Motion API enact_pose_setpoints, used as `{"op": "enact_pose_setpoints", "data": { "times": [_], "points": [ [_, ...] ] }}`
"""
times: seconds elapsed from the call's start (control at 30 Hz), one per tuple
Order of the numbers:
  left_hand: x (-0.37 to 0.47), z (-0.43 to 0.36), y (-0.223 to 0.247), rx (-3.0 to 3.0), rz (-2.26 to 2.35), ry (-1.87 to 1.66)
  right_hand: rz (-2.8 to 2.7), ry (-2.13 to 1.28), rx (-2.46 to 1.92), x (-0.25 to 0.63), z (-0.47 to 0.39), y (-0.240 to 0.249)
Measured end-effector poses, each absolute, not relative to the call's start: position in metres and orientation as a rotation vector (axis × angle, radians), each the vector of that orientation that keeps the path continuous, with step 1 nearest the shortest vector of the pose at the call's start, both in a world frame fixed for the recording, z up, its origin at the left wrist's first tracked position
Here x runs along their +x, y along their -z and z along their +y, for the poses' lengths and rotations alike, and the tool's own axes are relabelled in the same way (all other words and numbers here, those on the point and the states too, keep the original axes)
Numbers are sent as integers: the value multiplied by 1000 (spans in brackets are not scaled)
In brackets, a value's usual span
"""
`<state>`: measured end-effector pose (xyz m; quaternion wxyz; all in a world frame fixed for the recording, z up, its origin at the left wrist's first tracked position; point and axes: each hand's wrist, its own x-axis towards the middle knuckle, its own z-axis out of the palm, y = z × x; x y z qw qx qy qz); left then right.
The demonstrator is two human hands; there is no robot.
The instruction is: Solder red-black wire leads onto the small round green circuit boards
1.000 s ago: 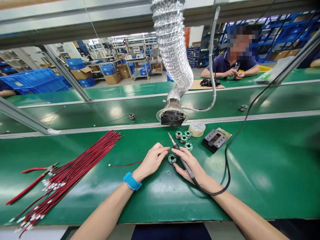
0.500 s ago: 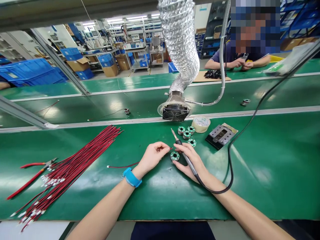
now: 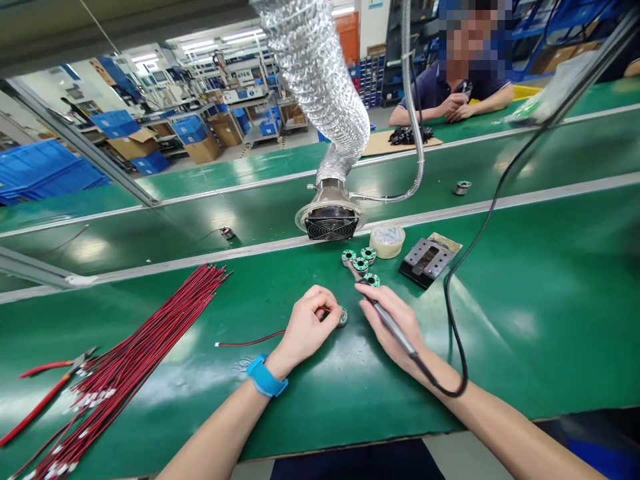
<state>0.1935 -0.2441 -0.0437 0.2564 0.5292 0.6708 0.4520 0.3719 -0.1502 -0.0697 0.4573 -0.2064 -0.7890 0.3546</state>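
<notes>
My left hand (image 3: 311, 325), with a blue band on its wrist, is closed in a pinch on a thin red-and-black wire (image 3: 255, 341). The wire's tail with a white connector lies on the table to the left. At my left fingertips sits a small round motor stator with a green board (image 3: 343, 317), partly hidden by them. My right hand (image 3: 397, 323) is wrapped round a soldering iron (image 3: 394, 325), held like a pen. Its tip points away from me, in front of several more stators (image 3: 361, 265) grouped beyond the hand.
A bundle of red-and-black wires (image 3: 150, 347) lies left, beside red-handled cutters (image 3: 47, 393). A tape roll (image 3: 387, 242) and a metal block stand (image 3: 430, 260) are at the back right. A fan on a foil duct (image 3: 333, 220) hangs above. Across the bench sits a person (image 3: 455, 100).
My left hand has brought the wire down to the near stator and now partly covers it. My right hand has drawn away from that stator with the iron. The view has turned slightly.
</notes>
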Motion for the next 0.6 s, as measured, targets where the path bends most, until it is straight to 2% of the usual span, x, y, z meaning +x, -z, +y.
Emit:
{"op": "enact_pose_setpoints", "data": {
  "times": [0.17, 0.6],
  "points": [
    [195, -245, 46, 1454, 1839, -1182, -1809, -894, -724, 403, -167, 71],
    [196, -245, 50, 1485, 1866, -1189, -1918, -860, -632, 404, -175, 66]
  ]
}}
